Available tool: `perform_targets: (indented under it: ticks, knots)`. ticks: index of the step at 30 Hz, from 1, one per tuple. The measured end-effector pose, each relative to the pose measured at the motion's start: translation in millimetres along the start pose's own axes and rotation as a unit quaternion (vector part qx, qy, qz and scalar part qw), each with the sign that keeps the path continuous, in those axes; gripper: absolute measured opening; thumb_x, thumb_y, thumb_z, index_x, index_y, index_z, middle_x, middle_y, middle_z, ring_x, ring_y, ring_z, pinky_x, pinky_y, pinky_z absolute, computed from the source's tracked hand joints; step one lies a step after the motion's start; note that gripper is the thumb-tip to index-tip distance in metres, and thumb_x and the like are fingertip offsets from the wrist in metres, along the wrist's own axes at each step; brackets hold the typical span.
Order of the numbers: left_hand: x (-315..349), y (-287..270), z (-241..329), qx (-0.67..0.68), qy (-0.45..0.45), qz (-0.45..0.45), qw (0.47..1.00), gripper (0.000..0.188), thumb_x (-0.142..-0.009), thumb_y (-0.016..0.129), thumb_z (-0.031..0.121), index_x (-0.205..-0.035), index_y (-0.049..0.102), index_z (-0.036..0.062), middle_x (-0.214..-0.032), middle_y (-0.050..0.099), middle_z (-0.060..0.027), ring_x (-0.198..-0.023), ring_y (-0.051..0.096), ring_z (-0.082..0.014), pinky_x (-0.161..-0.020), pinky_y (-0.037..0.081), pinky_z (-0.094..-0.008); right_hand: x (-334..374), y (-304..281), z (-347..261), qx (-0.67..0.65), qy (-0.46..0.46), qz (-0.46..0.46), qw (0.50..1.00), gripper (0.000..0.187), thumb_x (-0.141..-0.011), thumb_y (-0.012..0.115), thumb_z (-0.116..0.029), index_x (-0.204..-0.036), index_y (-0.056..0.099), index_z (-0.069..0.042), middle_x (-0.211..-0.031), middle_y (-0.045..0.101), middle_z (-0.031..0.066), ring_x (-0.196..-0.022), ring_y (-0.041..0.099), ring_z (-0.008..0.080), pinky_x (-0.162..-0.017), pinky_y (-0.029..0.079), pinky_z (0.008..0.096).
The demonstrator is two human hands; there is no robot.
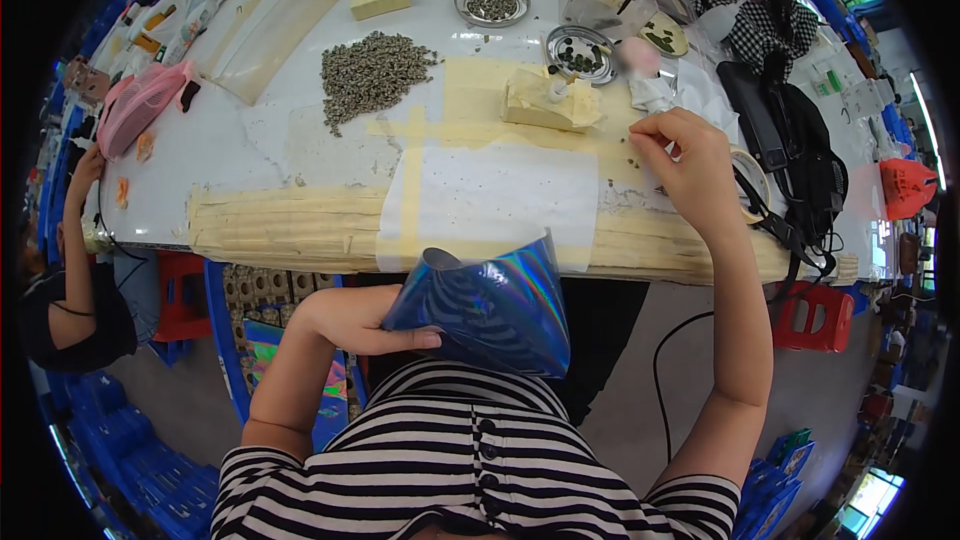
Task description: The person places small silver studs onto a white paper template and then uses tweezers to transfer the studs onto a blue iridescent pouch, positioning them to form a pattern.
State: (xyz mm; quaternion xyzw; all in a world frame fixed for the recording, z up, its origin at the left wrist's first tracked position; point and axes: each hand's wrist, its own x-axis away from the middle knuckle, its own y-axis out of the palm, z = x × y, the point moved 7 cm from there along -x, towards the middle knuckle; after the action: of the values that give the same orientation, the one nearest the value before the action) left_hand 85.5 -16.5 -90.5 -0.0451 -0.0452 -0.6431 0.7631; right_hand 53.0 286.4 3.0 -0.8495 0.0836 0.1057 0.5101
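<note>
My left hand [365,322] grips a shiny blue iridescent sheet [490,310] in front of my body, just below the table's front edge. The sheet is bent, and its upper left corner curls into a loop. Over the right part of the table, my right hand [692,160] has its thumb and fingertips closed in a pinch; whatever is between them is too small to make out. Small dark bits [634,164] lie on the table beside those fingertips. Left of them stands a block wrapped in cream tape [545,102], with a small whitish piece on top.
A white sheet [490,195] is taped at the table's front. Farther back are a heap of small grey pieces [370,78], a metal dish [492,4] of similar pieces and another dish [582,54] with dark pieces. A black bag [800,140] lies right; another person's arm [80,230] reaches in left.
</note>
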Motion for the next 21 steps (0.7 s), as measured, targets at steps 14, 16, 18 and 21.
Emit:
perform_targets:
  ticks: [14,16,18,21]
  knots:
    - [47,-22,-26,0.199,-0.163,0.172,0.951,0.047,-0.095,0.067,0.028,-0.130,0.056,-0.0020,-0.125,0.059,-0.0079,-0.115,0.052,-0.0164,-0.101,0.042,-0.0332,86,-77,68,0.224,0.087,0.072,0.968,0.017,-0.093,0.063,-0.009,-0.105,0.067,0.003,-0.096,0.066,0.0149,-0.085,0.064,0.0259,-0.077,0.049,0.0343]
    - [47,-20,-35,0.231,-0.167,0.190,0.939,0.050,-0.097,0.064,0.031,-0.134,0.055,-0.0009,-0.128,0.058,-0.0080,-0.117,0.052,-0.0165,-0.102,0.041,-0.0333,89,-78,74,0.204,0.100,0.078,0.971,0.016,-0.093,0.062,-0.008,-0.105,0.066,0.003,-0.096,0.066,0.0150,-0.085,0.063,0.0267,-0.076,0.049,0.0339]
    - [50,-16,-39,0.250,-0.185,0.211,0.927,0.051,-0.098,0.061,0.035,-0.135,0.055,0.0007,-0.129,0.058,-0.0073,-0.118,0.051,-0.0166,-0.102,0.041,-0.0331,87,-76,80,0.200,0.092,0.077,0.973,0.015,-0.093,0.061,-0.008,-0.105,0.064,0.002,-0.094,0.065,0.0158,-0.084,0.063,0.0289,-0.075,0.049,0.0358]
    - [53,-13,-42,0.218,-0.231,0.224,0.921,0.052,-0.099,0.059,0.038,-0.135,0.055,0.0006,-0.128,0.058,-0.0066,-0.117,0.052,-0.0163,-0.102,0.041,-0.0328,85,-78,79,0.206,0.082,0.115,0.968,0.013,-0.096,0.057,-0.008,-0.105,0.061,0.001,-0.092,0.065,0.0166,-0.084,0.064,0.0313,-0.074,0.049,0.0369]
